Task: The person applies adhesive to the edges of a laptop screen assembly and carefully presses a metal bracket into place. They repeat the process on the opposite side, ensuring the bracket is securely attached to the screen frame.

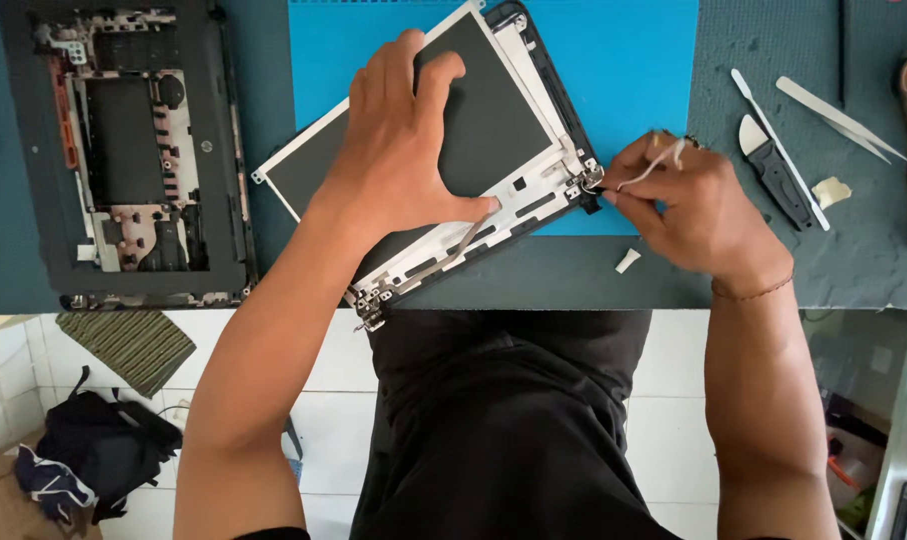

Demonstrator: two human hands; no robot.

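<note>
Fingers (628,185) of the right hand (698,215) pinch a thin pale cable (653,168) at the right hinge (588,185) of a laptop screen assembly (473,150). The cable loops up over the knuckles toward 12 o'clock; its far end is hard to make out. The left hand (398,150) lies flat and spread on the dark, matte back of the panel, thumb stretched toward 4 o'clock onto the white metal frame, gripping nothing. The assembly sits tilted across a smooth blue mat (633,70), its left hinge (371,305) hanging past the near edge of the surface (793,260), which is rough, dark teal. The left palm hides the panel's middle. At 9 o'clock lies an opened laptop base (133,150), its black shell bare inside. At 3 o'clock lie a slim metal spudger (778,150), tweezers (841,120) and a black-handled pry tool (778,172). A small white scrap (626,261) rests at 6 o'clock of the right hand.
</note>
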